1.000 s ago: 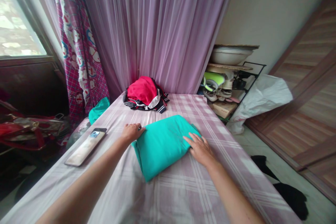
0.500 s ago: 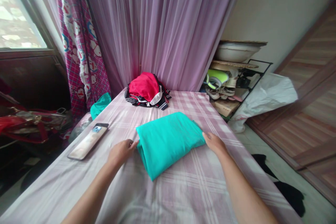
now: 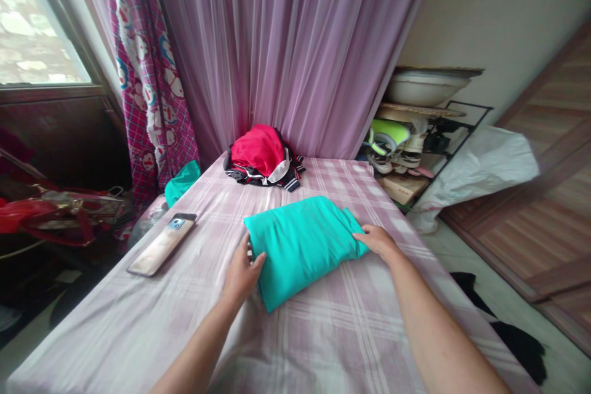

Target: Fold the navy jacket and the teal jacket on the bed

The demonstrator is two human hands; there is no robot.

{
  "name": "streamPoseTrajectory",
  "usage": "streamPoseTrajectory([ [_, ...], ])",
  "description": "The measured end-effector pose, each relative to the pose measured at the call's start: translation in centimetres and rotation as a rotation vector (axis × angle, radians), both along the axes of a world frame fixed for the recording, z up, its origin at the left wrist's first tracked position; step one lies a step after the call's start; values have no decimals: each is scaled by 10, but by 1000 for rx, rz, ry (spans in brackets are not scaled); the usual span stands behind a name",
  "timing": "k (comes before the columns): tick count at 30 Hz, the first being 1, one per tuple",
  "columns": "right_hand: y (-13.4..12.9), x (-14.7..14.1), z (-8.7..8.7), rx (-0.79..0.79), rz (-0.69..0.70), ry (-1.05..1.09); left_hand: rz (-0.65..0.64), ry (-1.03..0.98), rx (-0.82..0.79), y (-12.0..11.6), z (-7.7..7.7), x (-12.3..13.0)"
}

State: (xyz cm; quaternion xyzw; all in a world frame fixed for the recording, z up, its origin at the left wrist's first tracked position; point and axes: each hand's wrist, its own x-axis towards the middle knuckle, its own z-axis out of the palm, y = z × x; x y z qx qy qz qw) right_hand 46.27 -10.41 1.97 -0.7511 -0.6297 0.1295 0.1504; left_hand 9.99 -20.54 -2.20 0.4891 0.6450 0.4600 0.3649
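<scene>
A folded turquoise cloth [image 3: 300,246] lies slightly askew on the checked bedsheet [image 3: 323,345]. At its left edge is my left hand [image 3: 244,268], thumb on top and the other fingers spread along the side, partly hidden by the cloth. My right hand [image 3: 376,241] grips the cloth's right edge, where a narrow flap is folded, with thumb and fingers close together on the fabric.
A phone [image 3: 162,245] lies to the left, camera side up. Red and dark clothes [image 3: 263,157] are heaped at the far end by the purple curtain [image 3: 295,43]. Another turquoise item [image 3: 182,183] hangs at the left edge. A shoe rack [image 3: 410,178] stands at right.
My left hand has moved right and forward onto the cloth's left edge, its fingers now more spread. The right end of the cloth shows a more distinct flap. The view has shifted slightly.
</scene>
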Motion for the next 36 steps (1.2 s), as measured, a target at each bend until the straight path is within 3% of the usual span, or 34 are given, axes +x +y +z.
streamPoseTrajectory([
  [3,-13,-16,10,73,-9,-134,119,72,125,6,1,14],
  [5,-21,-28,17,190,2,-229,135,131,187,15,10,19],
  [9,-26,-43,24,368,27,-283,67,243,270,45,43,28],
  [12,-15,-40,27,471,11,-268,4,318,323,77,68,38],
  [17,29,-12,49,655,-72,-238,-109,396,452,152,104,65],
  [22,101,31,101,757,-224,-235,-143,380,636,254,142,104],
  [25,147,55,123,739,-319,-224,-124,365,625,316,152,126],
  [27,171,67,122,621,-386,-204,-136,407,502,345,143,135],
  [30,188,77,86,346,-473,-162,-185,511,283,355,100,137],
  [33,181,76,22,158,-452,-166,-246,550,242,330,37,126],
  [36,164,69,-35,134,-363,-202,-337,610,322,292,-14,109],
])
